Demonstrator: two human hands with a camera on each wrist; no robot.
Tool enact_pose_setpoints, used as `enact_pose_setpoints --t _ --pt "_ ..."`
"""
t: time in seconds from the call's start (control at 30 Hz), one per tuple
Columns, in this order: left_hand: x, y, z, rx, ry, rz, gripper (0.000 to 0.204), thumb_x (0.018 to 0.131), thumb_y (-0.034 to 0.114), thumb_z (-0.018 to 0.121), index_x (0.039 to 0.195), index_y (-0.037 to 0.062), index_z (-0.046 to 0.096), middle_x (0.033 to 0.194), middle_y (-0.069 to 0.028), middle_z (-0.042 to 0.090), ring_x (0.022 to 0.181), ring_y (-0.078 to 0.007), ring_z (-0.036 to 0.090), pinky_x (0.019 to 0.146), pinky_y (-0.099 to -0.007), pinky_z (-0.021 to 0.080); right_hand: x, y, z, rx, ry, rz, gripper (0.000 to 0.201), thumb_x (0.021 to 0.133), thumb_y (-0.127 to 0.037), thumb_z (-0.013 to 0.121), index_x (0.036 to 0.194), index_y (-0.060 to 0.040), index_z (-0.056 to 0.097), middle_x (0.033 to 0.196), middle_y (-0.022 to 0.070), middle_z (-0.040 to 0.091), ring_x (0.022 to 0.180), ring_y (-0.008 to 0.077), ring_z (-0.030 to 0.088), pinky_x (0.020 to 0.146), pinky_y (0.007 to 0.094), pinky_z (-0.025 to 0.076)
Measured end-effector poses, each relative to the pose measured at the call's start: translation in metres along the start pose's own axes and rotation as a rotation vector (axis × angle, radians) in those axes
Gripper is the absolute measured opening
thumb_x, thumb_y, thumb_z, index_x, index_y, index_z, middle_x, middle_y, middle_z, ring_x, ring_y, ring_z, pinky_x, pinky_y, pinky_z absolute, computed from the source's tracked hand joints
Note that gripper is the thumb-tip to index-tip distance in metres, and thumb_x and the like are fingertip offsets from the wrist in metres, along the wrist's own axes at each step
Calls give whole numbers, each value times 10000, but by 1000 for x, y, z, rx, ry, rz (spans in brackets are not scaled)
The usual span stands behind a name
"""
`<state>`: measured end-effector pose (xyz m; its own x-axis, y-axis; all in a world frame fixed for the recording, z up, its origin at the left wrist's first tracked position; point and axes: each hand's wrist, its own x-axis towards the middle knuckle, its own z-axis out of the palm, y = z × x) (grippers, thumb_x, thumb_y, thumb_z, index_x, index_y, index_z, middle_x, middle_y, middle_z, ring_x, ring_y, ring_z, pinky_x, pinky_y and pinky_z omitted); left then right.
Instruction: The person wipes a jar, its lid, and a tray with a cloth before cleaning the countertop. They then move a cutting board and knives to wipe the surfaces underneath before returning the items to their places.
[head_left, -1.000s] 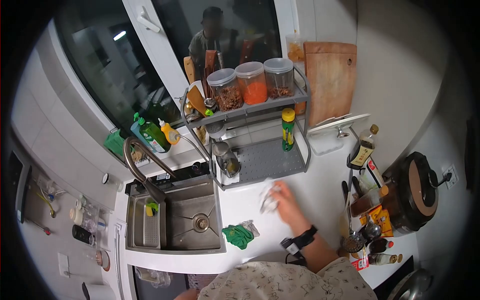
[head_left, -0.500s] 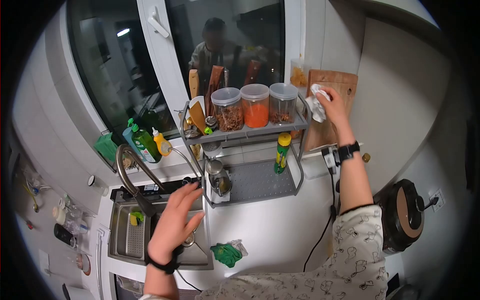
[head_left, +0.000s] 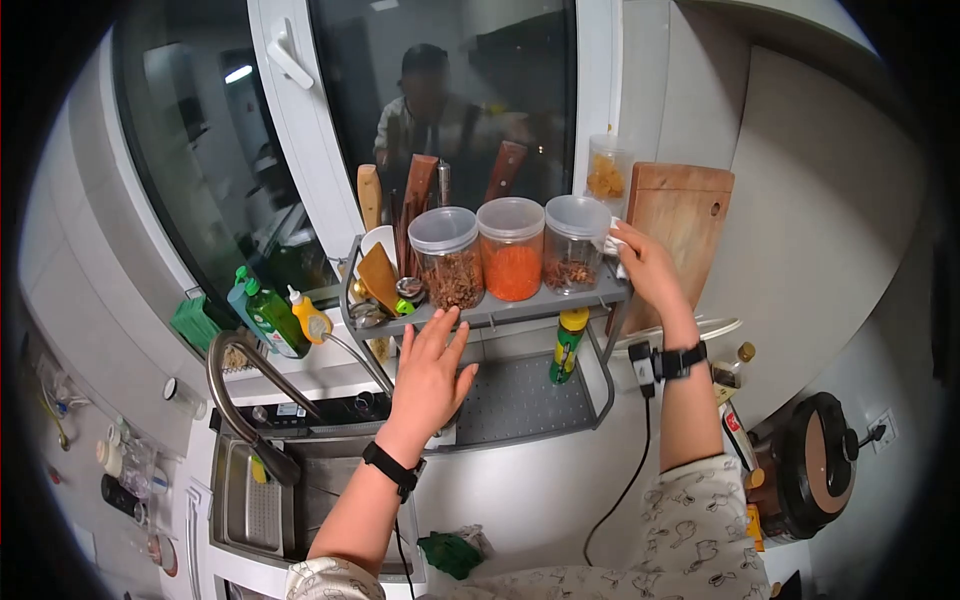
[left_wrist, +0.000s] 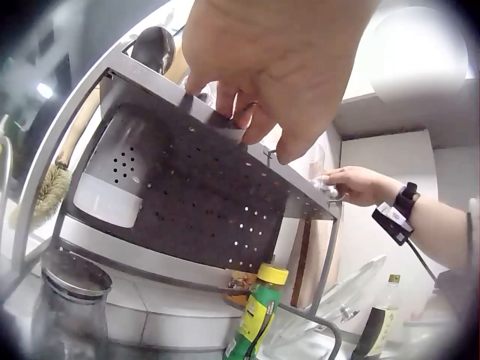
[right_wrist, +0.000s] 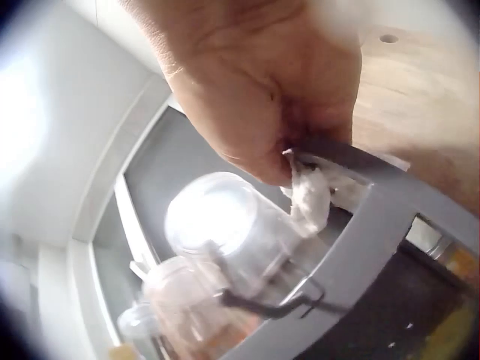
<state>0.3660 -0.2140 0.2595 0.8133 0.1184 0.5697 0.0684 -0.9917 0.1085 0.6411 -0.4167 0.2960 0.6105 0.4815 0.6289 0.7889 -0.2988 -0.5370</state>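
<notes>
My left hand point(head_left: 428, 375) reaches to the front edge of the grey two-tier rack point(left_wrist: 187, 180), fingers extended and fingertips right at the upper shelf's edge. At the shelf's right end my right hand point(head_left: 652, 270) pinches a crumpled white cloth point(right_wrist: 310, 201) against the side rail. Beside the cloth stands a lidded clear jar point(head_left: 574, 250) with brown dried bits. Left of it are a jar of red powder point(head_left: 513, 265) and another jar of brown pieces point(head_left: 448, 272). A green bottle with a yellow cap point(head_left: 567, 348) stands on the lower shelf.
A wooden cutting board point(head_left: 680, 225) leans at the right wall. The sink point(head_left: 340, 480) and arched faucet point(head_left: 225, 385) lie left, near a dish soap bottle point(head_left: 270, 310). A green cloth point(head_left: 450, 552) lies on the counter. A rice cooker point(head_left: 815, 450) stands far right.
My right hand carried the white cloth up from the counter, past the cutting board, to the rack's right end. My left hand rose from over the sink to the shelf's front edge.
</notes>
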Motion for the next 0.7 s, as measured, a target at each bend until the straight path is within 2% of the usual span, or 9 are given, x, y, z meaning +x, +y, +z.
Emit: enact_pose_setpoints --t 0.07,0.13,0.27,0.37,0.43,0.47,0.53,0.63,0.7 --pt "1 2 -1 -5 -10 5 494 767 155 671 1222 28 526 1378 -129 390 1309 -282 343 1071 -500 252 -27 -7 4 -11 30 14 302 854 -63 498 1133 -1 595 1301 184 495 1124 352 531 940 375 433" --pt "2 1 -1 -20 -21 16 492 760 157 676 1213 27 535 1376 -139 389 1310 -292 341 1069 -506 254 -57 -19 21 -67 298 -55 306 845 -3 506 1137 -2 597 1316 183 478 1129 347 530 938 358 439" --pt "-4 3 -6 -69 -43 6 584 749 162 690 1279 42 478 1416 -165 335 1321 -333 311 1070 -513 248 -89 -24 37 -25 427 50 305 843 41 504 1131 2 598 1297 195 491 1137 345 525 919 353 453" --pt "-31 2 -24 -139 -10 -75 660 764 142 676 1360 95 396 1481 -178 206 1348 -372 239 1081 -449 261 -116 6 40 -203 323 108 257 911 -103 479 1107 -22 624 1158 177 599 1037 322 589 905 375 454" --pt "-64 -2 -51 -201 -35 -139 623 781 154 665 1345 85 410 1459 -181 256 1317 -372 294 1062 -422 294 -144 31 43 87 259 161 262 933 -143 466 1091 -13 631 1052 139 652 978 235 606 892 334 444" --pt "-86 -5 -67 -256 -42 -193 595 792 158 656 1331 73 420 1444 -186 284 1298 -372 323 1053 -414 308 -155 0 27 117 181 223 265 939 -140 471 1119 -6 612 1028 123 656 954 196 602 865 308 451" --pt "-139 -14 -94 -314 -123 -262 518 817 172 632 1285 43 452 1367 -192 392 1243 -358 397 1026 -399 342 -190 -3 29 529 115 452 288 949 -145 475 1176 9 562 1026 81 628 926 134 572 832 260 447" --pt "-230 -22 -123 -348 -466 -455 457 864 255 577 1238 13 477 1183 -214 534 1053 -376 529 912 -397 432 -246 -14 44 654 -14 554 304 950 -170 479 1179 23 535 1017 54 612 907 113 555 806 252 447" --pt "-293 -21 -136 -224 -716 -631 498 877 357 550 1247 31 484 1130 -215 566 988 -393 558 853 -406 457 -286 -34 56 804 -213 799 292 944 -166 489 1168 16 534 971 43 611 862 106 549 772 243 446"
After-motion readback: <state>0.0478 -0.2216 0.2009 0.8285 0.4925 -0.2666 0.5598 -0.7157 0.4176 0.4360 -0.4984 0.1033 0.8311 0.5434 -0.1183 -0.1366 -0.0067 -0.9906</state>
